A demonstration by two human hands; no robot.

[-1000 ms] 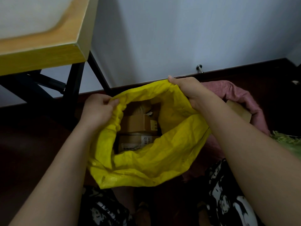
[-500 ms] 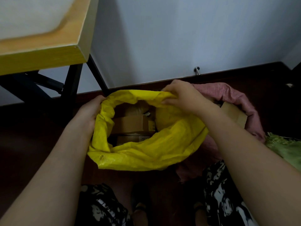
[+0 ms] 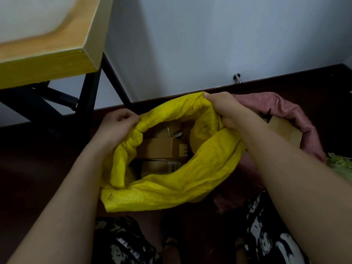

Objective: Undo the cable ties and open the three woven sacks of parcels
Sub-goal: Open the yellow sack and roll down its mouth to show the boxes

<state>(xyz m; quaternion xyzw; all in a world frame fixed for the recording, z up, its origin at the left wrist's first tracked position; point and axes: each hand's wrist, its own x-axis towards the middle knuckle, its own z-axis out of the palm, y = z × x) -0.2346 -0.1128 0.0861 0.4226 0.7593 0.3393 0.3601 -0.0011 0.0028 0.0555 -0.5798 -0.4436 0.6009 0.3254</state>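
A yellow woven sack (image 3: 171, 189) stands on the dark floor with its mouth wide open. Brown cardboard parcels (image 3: 162, 149) show inside it. My left hand (image 3: 114, 126) grips the left side of the rolled rim. My right hand (image 3: 226, 109) grips the far right side of the rim. To the right, a pink woven sack (image 3: 297, 115) also stands open with a cardboard parcel (image 3: 285, 130) in its mouth. The edge of a green sack (image 3: 341, 164) shows at the far right. No cable tie is visible.
A wooden table (image 3: 47, 67) on black metal legs (image 3: 85, 101) stands at the upper left. A white wall with a metal door stop (image 3: 237, 77) runs behind the sacks. My patterned trouser legs (image 3: 270, 235) are at the bottom.
Both hands have kept hold of the yellow rim and worked it down and outward. The sack mouth sits lower than a second ago, and the parcels stay in view.
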